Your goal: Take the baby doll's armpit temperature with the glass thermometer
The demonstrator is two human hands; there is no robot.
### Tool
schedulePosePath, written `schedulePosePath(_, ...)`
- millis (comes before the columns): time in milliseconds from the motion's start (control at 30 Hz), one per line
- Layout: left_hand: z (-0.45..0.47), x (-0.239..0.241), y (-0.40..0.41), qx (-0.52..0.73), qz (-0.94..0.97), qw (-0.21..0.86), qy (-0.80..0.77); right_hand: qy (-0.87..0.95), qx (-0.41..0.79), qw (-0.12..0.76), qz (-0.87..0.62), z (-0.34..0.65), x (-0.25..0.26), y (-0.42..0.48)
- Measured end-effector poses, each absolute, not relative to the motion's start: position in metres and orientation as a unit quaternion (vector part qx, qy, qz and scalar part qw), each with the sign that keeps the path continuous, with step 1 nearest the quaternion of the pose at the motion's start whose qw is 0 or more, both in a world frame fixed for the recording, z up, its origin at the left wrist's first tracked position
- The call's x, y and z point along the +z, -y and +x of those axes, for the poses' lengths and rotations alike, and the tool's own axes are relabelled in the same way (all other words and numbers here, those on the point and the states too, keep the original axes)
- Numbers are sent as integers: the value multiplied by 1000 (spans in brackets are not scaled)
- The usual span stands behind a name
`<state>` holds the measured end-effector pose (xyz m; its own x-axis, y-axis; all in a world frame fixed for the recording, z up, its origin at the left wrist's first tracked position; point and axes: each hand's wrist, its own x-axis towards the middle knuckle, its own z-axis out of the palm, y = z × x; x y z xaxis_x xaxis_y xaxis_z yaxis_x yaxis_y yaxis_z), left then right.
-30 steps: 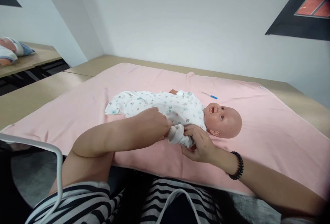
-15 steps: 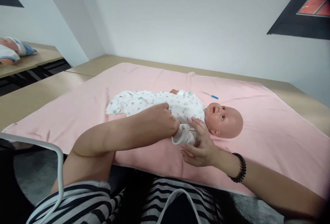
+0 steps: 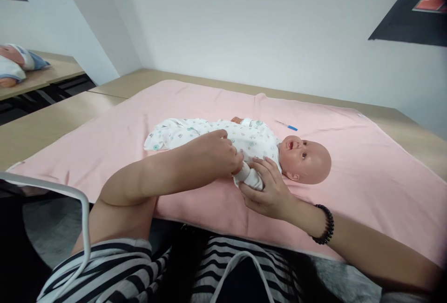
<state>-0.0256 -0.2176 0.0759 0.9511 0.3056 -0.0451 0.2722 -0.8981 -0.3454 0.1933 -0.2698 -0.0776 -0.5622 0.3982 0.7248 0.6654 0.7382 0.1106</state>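
A baby doll (image 3: 304, 158) lies on its back on a pink blanket (image 3: 314, 121), head to the right, in a white printed gown (image 3: 256, 138). My left hand (image 3: 218, 154) is closed around the doll's near hand, which mostly hides behind my fingers. Thumb and fingers of my right hand (image 3: 270, 191) wrap the white sleeve (image 3: 252, 179) of that same arm, close by the doll's wrist. The doll's far hand (image 3: 236, 120) pokes out of the other sleeve.
Beyond the doll lies a thermometer with a blue end (image 3: 292, 128). The blanket covers a wooden table (image 3: 115, 84) against a wall. Another doll (image 3: 14, 63) rests on a separate table at far left. A white curved tube (image 3: 84, 214) stands at lower left.
My right hand's fingers have closed in on the sleeve, which is now bunched tighter around the doll's arm. My left hand keeps its hold. The view has shifted slightly.
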Motion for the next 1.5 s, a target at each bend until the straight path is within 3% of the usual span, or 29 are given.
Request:
schedulePosePath(467,-29,82,209,63,-973,34,221,874,-174,347,-293,202,-79,268)
schedulePosePath(700,-32,83,208,84,-967,2,241,860,-190,386,-275,201,-73,269)
schedulePosePath(1000,-31,79,214,58,-976,109,180,880,-168,365,-252,201,-75,273)
schedulePosePath(1167,-35,79,218,59,-974,99,194,847,-119,417,-307,202,-77,266)
schedulePosePath(1500,-34,76,232,119,-968,122,186,834,-113,420,-339,203,-79,265)
